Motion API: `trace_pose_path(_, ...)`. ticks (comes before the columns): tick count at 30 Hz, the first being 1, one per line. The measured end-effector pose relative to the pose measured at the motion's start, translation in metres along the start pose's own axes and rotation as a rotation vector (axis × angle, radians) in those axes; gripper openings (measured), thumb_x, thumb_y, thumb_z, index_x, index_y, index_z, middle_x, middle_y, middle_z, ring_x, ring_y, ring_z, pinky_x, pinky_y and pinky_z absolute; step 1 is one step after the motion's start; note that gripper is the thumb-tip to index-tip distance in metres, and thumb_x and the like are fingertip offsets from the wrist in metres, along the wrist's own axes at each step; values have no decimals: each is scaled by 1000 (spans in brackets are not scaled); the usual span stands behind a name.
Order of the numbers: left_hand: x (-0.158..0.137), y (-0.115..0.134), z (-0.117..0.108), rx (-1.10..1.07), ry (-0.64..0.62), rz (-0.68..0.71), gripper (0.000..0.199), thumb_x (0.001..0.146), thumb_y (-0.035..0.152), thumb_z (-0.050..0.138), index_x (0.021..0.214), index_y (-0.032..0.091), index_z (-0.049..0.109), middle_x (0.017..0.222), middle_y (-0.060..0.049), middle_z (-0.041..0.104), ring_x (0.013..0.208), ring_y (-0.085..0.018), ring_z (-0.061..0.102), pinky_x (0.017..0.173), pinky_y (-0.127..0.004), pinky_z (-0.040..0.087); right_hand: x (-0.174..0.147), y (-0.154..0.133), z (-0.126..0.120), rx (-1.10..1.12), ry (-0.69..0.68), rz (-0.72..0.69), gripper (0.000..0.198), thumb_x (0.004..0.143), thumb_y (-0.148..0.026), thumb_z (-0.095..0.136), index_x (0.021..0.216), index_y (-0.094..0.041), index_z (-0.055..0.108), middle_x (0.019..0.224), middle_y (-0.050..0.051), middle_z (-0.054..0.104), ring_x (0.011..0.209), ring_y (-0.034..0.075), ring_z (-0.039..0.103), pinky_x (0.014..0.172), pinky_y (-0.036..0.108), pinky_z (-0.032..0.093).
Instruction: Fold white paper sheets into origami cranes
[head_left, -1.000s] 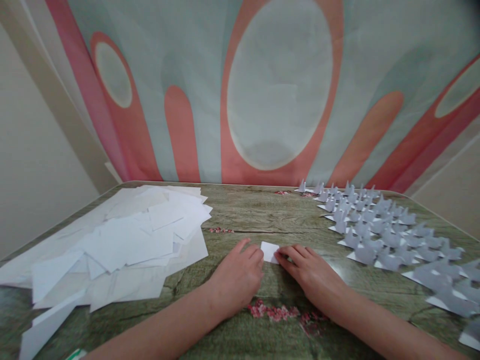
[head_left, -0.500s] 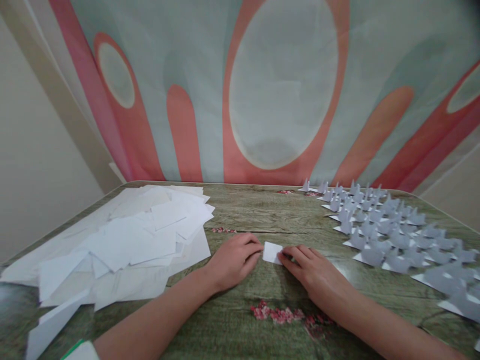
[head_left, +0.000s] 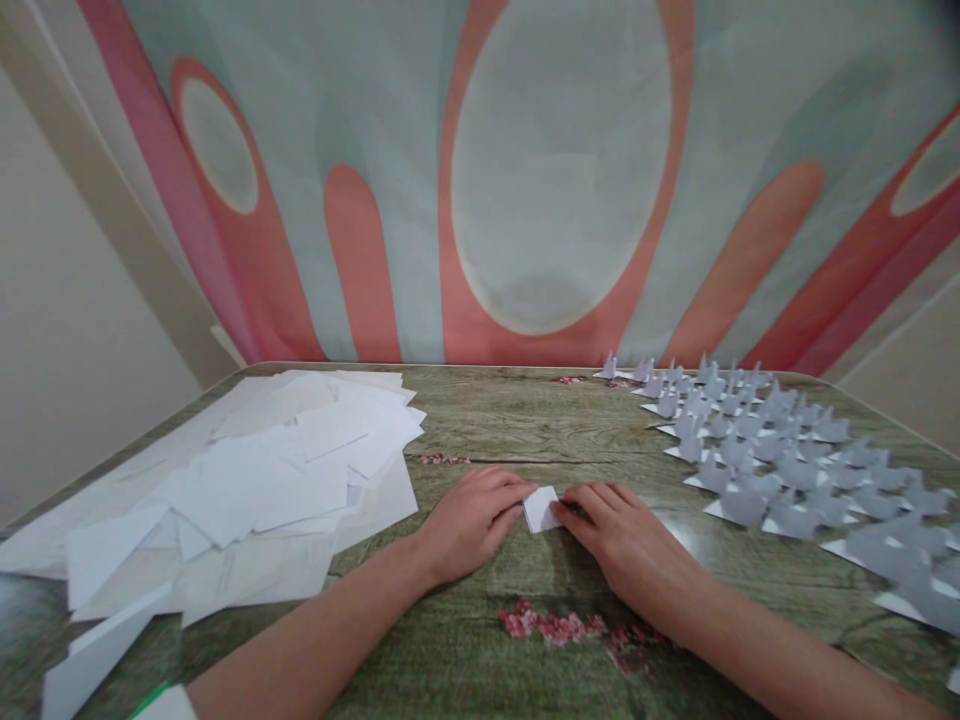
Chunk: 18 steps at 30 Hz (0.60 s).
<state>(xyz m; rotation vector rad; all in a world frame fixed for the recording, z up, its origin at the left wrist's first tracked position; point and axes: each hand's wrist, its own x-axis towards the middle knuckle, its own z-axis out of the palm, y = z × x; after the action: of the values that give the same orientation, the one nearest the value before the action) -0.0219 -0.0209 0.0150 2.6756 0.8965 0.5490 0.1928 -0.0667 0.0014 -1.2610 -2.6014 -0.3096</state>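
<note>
From here I see the right hand (head_left: 626,535) pinching one small folded paper (head_left: 541,510), midway between the tabletop's (head_left: 480,415) side edges. The left hand (head_left: 472,525), fingers together, touches its other side; whether it grips, I can't tell. One heap of sheets (head_left: 262,480), uncountably overlapped, crowds the left edge; dozens of paper birds (head_left: 793,468) fill the right.

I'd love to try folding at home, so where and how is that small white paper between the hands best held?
The small white paper is probably best pinched lightly at its left and right edges, one hand from each side. It looks thin and flat, with the left hand and right hand at those opposite edges, leaving its middle uncovered.
</note>
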Motion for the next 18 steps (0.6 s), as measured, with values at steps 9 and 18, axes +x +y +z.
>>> trace_pose_path(9, -2, -4, 0, -13, 12, 68, 26, 87, 14, 44, 108, 20, 59, 95, -4, 62, 91, -14, 53, 82, -28, 42, 1, 0, 0, -68, -41, -36, 30, 81, -14, 54, 111, -16, 55, 90, 8, 55, 82, 22, 49, 71, 35, 40)
trace_pose_path(18, -3, -4, -5, 57, 0, 113, 17, 86, 20, 50, 90, 21, 66, 84, -4, 61, 84, -15, 53, 75, -28, 41, 2, 4, 4, -22, 6, -108, 30, 83, -16, 51, 113, -17, 54, 90, 8, 54, 82, 21, 49, 73, 36, 39)
